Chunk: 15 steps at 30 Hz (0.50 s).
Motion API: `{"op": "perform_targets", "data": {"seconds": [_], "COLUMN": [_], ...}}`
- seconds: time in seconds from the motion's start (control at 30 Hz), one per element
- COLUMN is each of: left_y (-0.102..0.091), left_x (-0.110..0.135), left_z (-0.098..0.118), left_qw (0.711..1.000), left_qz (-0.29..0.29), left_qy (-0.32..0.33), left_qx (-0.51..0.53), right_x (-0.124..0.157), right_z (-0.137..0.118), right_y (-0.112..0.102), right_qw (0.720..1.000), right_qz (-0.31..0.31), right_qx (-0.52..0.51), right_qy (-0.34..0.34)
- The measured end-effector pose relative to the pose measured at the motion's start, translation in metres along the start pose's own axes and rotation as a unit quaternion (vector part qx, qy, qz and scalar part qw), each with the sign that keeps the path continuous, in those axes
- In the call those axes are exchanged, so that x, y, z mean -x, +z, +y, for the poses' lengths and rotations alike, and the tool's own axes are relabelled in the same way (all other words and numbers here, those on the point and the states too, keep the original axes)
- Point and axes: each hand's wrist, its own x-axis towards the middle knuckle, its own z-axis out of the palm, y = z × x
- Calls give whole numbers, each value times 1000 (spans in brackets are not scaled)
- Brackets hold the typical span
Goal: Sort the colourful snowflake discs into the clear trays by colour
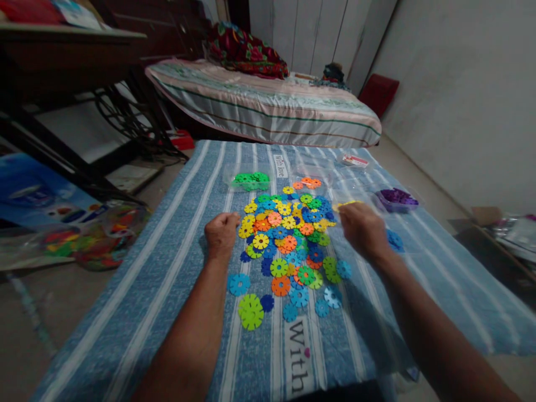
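A loose pile of notched plastic flower-shaped discs (288, 222) in yellow, orange, green and blue lies on the striped cloth. At the pile's left edge rests my left hand (221, 233), its fingers curled closed; whatever is inside them is hidden. My right hand (363, 228) is closed too, right of the pile and over a clear container that it partly covers. Yellow discs (349, 204) show just beyond its knuckles; whether the fingers grip any of them, I cannot tell. Nearer to me lie light green discs (252, 312) and a light blue disc (239, 284).
Clear tubs hold green discs (251, 180), orange discs (309, 183), purple discs (397, 197) and blue discs (394, 240). A small tub with a red and white card (355, 161) stands at the back right. Beyond is a bed (268, 106); a sewing-machine table (71, 53) stands left.
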Motion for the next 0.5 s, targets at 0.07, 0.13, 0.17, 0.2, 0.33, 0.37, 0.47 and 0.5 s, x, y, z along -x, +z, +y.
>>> {"op": "perform_targets", "data": {"seconds": [0.07, 0.13, 0.17, 0.2, 0.33, 0.37, 0.47, 0.5], "left_y": [-1, -1, -1, -1, -1, -1, 0, 0], "left_x": [1, 2, 2, 2, 4, 4, 3, 3], "left_z": [1, 3, 4, 5, 7, 7, 4, 3], "left_qw": [999, 998, 998, 998, 997, 997, 997, 997], "left_qz": [-12, -14, -12, -11, -9, -9, -11, -11], "left_qy": [-9, -16, -18, -20, -29, -31, -29, -27], "left_qx": [34, 55, 61, 66, 73, 75, 72, 67], "right_x": [20, 37, 44, 49, 61, 63, 69, 71], "right_z": [-27, -55, -67, -77, -100, -102, -102, -102], "right_y": [11, 20, 24, 27, 35, 36, 41, 43], "right_qw": [993, 979, 973, 969, 966, 967, 970, 971], "right_qz": [-88, -150, -170, -184, -210, -212, -200, -193], "right_qx": [-59, -112, -125, -132, -124, -122, -127, -133], "right_qy": [-43, -79, -91, -97, -81, -72, -48, -43]}}
